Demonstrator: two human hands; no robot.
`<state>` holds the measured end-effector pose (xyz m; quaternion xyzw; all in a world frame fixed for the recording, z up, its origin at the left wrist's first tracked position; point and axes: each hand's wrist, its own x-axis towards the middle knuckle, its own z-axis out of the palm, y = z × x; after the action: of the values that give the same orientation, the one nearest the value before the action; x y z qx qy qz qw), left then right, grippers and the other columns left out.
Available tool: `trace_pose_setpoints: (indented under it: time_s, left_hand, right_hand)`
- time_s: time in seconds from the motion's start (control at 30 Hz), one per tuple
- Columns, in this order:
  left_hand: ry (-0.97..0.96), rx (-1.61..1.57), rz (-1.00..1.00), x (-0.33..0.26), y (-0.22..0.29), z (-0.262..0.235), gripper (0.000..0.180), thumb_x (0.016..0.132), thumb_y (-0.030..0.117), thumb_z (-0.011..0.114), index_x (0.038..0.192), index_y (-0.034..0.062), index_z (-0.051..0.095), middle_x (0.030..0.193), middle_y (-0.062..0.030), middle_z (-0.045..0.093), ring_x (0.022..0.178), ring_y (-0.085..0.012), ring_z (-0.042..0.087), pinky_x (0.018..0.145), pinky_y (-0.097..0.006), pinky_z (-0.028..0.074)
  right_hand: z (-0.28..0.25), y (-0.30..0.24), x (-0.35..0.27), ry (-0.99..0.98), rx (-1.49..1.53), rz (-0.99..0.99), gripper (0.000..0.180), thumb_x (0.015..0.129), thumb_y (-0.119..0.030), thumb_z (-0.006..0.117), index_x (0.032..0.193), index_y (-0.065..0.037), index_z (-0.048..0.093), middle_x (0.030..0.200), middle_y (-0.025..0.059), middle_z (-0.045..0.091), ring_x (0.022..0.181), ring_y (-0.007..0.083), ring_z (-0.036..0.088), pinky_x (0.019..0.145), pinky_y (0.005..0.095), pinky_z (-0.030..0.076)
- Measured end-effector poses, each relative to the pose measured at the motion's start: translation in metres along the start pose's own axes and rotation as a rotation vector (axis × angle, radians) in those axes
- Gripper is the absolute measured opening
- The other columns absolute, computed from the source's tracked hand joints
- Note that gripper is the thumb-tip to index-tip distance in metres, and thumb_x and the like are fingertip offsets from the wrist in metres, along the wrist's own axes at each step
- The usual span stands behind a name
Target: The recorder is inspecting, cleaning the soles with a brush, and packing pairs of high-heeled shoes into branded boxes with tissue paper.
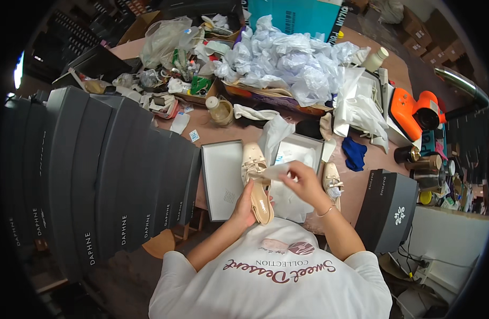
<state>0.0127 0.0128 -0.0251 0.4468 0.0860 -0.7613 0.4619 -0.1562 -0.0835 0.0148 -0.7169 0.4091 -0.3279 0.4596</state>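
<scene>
My left hand (244, 207) is closed around the side of a beige flat shoe (253, 155), a backless-looking one with laces and small studs. The shoe points away from me, its insole facing up. A piece of white paper (277, 171) is pinched in my right hand (307, 185), just over the shoe's opening. Beneath both hands lies an open grey shoebox (221, 186), with white tissue (288, 199) in its right part. The matching beige shoe (330, 173) rests on the table to the right, white stuffing inside it.
Dark shoeboxes (109, 175) stand in a long row at left; more (389, 212) stand at right. Crumpled white plastic wrap (292, 64) is heaped at the back. A jar (220, 111), blue cloth (354, 154), orange device (409, 109) and cups (428, 175) sit around the table.
</scene>
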Motion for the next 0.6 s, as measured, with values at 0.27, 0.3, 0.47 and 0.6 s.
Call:
trace_pose_setpoints:
  time_s: [0.27, 0.3, 0.47, 0.6]
  left_hand:
    - [-0.314, 0.155, 0.124, -0.007, -0.016, 0.007, 0.051, 0.095, 0.051, 0.03, 0.126, 0.0124, 0.04, 0.115, -0.0081, 0.053, 0.097, -0.0223, 0.057, 0.077, -0.04, 0.049]
    - [-0.273, 0.144, 0.147, -0.007, -0.021, 0.002, 0.05, 0.096, 0.051, 0.03, 0.126, 0.0123, 0.04, 0.116, -0.0077, 0.053, 0.098, -0.022, 0.057, 0.078, -0.04, 0.049]
    - [-0.162, 0.085, 0.239, -0.026, -0.032, 0.027, 0.044, 0.096, 0.046, 0.036, 0.124, 0.0119, 0.041, 0.115, -0.0069, 0.053, 0.098, -0.0204, 0.056, 0.079, -0.039, 0.048]
    - [-0.206, 0.133, 0.28, -0.035, -0.032, 0.019, 0.039, 0.096, 0.045, 0.038, 0.112, 0.0099, 0.047, 0.096, -0.0052, 0.056, 0.084, -0.0182, 0.058, 0.072, -0.036, 0.05]
  right_hand:
    - [0.047, -0.026, -0.001, -0.192, -0.812, -0.239, 0.017, 0.069, -0.015, 0.061, 0.084, -0.011, 0.056, 0.084, 0.0038, 0.055, 0.083, 0.0198, 0.052, 0.071, 0.0334, 0.035]
    - [0.05, -0.028, 0.001, -0.121, -0.821, -0.259, 0.019, 0.07, -0.015, 0.06, 0.088, -0.011, 0.056, 0.088, 0.0048, 0.055, 0.086, 0.0204, 0.052, 0.072, 0.0344, 0.036]
    - [0.072, -0.019, 0.019, 0.156, -0.905, -0.3, 0.045, 0.076, -0.013, 0.055, 0.121, -0.016, 0.051, 0.126, 0.0137, 0.046, 0.115, 0.0277, 0.044, 0.091, 0.0431, 0.035]
    - [0.049, -0.02, 0.011, -0.122, -0.449, -0.221, 0.072, 0.07, -0.003, 0.06, 0.137, -0.014, 0.037, 0.14, 0.0199, 0.031, 0.129, 0.0386, 0.032, 0.104, 0.0436, 0.029]
